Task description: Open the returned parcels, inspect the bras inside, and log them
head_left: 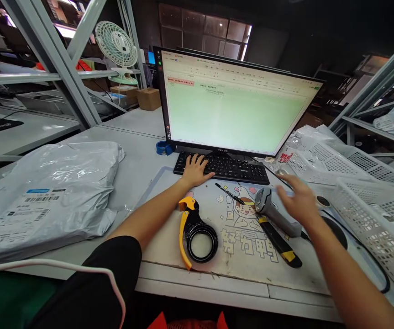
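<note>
My left hand (195,171) rests on the left side of a black keyboard (236,169), fingers spread over the keys. My right hand (299,198), blurred by motion, hovers at the keyboard's right, thumb apart from the fingers and nothing seen between them. Just left of it a grey handheld barcode scanner (279,214) lies across a yellow-and-black utility knife (276,240). A black pen (230,193) sits below the keyboard. Closer to the front edge is a yellow-and-black tape dispenser (183,233). All these lie on a cartoon-printed desk mat (231,262).
A large monitor (231,109) showing a spreadsheet stands behind the keyboard. To the left lies a labelled plastic mailing bag (63,183). White perforated baskets (364,201) line the right side. A blue tape roll (164,147), small carton (149,99) and fan (116,45) are farther back.
</note>
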`<state>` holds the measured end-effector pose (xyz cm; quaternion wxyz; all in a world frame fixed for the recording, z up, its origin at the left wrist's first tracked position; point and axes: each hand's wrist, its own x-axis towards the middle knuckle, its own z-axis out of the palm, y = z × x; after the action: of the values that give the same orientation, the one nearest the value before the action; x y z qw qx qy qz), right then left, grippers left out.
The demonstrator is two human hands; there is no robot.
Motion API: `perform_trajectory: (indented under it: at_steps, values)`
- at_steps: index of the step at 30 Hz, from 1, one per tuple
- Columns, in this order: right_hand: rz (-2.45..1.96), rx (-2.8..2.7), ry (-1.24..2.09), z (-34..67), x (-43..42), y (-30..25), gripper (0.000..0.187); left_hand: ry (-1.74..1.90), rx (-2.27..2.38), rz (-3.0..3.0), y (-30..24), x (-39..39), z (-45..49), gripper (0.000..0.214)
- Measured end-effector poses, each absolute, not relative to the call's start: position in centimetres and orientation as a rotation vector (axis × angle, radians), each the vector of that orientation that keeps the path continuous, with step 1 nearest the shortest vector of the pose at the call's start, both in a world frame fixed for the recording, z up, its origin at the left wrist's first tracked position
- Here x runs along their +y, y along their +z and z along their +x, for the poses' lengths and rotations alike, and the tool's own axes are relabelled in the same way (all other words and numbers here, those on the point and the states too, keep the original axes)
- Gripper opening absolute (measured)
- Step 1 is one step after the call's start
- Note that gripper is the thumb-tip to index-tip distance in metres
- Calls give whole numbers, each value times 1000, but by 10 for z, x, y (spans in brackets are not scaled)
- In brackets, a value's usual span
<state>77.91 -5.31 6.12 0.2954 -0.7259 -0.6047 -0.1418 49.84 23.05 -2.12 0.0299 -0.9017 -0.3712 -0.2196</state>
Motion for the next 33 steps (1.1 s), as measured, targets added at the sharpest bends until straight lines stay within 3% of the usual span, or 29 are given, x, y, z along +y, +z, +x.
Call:
perform_trajectory:
  at_steps: [3,8,17,26,33]
  values:
    - [-1981,-1745,-23,704,49,70,45,-689,-1149,-2784,-21,230,498,73]
    - [-2134,-1670,-10,651,131,33,52,-730,-1131,-2794,-23,230,496,71]
    - [-2199,-1584,-8,650,140,-6,58,-753,-1221,-2754,-27,234,495,59]
    - [-2152,-1585,28,650,139,-7,57,-457,-1338,-2821,-22,212,453,73]
    - [-2094,-1572,27,652,142,-16,62,-440,-1275,-2872,-16,203,435,77]
